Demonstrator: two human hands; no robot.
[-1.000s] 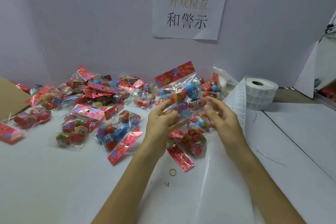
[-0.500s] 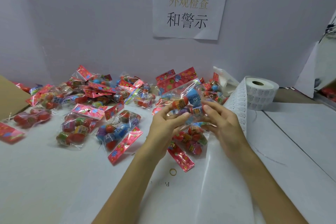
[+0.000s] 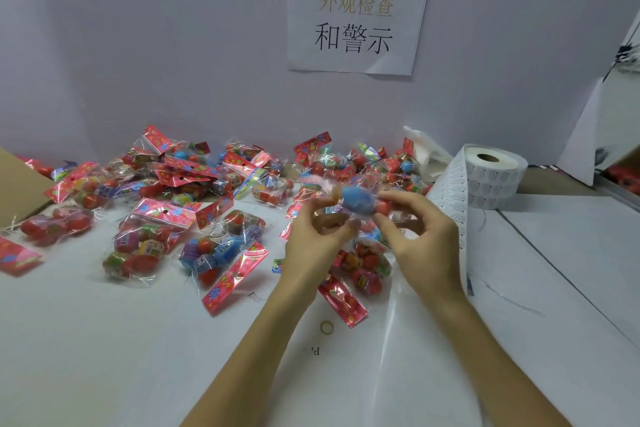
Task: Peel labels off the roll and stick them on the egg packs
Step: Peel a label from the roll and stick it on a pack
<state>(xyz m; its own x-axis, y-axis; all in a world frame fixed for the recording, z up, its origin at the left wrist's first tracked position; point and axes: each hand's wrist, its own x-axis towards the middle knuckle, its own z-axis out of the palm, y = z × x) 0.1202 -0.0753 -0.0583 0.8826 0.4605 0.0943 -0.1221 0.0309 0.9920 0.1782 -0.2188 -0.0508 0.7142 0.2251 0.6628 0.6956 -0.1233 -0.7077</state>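
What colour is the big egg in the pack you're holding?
Blue: the egg in the held pack, head view.

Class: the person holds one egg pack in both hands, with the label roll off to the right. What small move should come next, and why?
Probably the right hand lets go and reaches for the label strip hanging off the roll beside it, while the left hand holds the egg pack. I see no label in either hand, though the pack is blurred.

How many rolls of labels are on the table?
1: the label roll stands far right, beyond the right hand, its strip trailing forward. No other shows.
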